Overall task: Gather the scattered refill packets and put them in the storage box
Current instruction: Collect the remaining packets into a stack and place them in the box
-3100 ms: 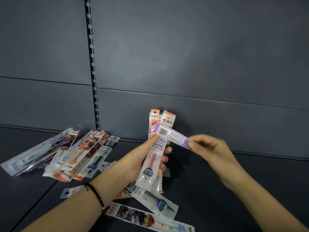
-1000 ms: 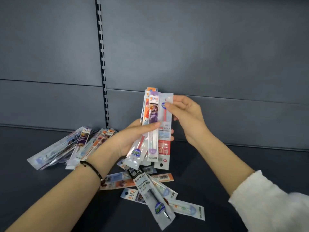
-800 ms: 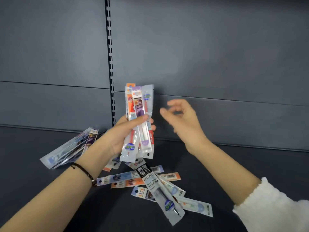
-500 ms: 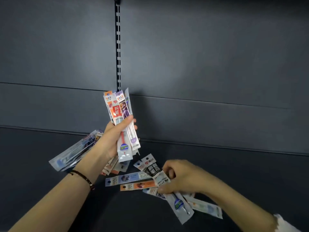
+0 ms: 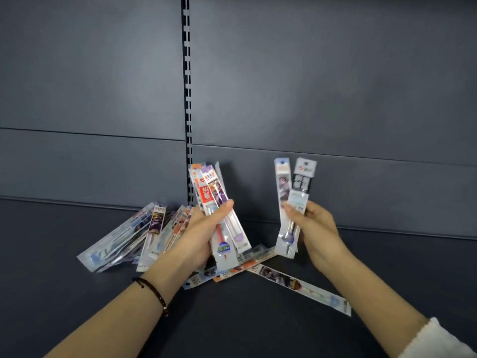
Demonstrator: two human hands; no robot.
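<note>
Nearest me on the dark grey shelf (image 5: 258,319): one long clear plastic refill packet with a printed character strip (image 5: 302,286), lying flat, long axis running from mid-shelf out toward lower right, blue-capped end pointing right. It sits just below my right hand (image 5: 313,228) and closer to it than to the left, so that pick looks like the right hand's job. A few more flat packets with orange and blue printing (image 5: 232,270) fan out under my left hand (image 5: 204,233), overlapping, long axes roughly left-right. Left hand is clamped around an upright bundle of mixed refill packets, red, purple and clear (image 5: 219,210), header ends up, tips down, tilted slightly left at the top. Right hand is pinched shut on two upright packets, one pale blue-topped and one with a black header card (image 5: 294,195), long axes near vertical, headers up, well apart from the left bundle. The coming move, I'd judge: merge these two into the left bundle, axes already near parallel, so mostly a sideways shift left. Further back on the left, a loose pile of clear packets (image 5: 144,233) lies against the grey back panel (image 5: 309,86), headers pointing up-right. No storage box in view.
</note>
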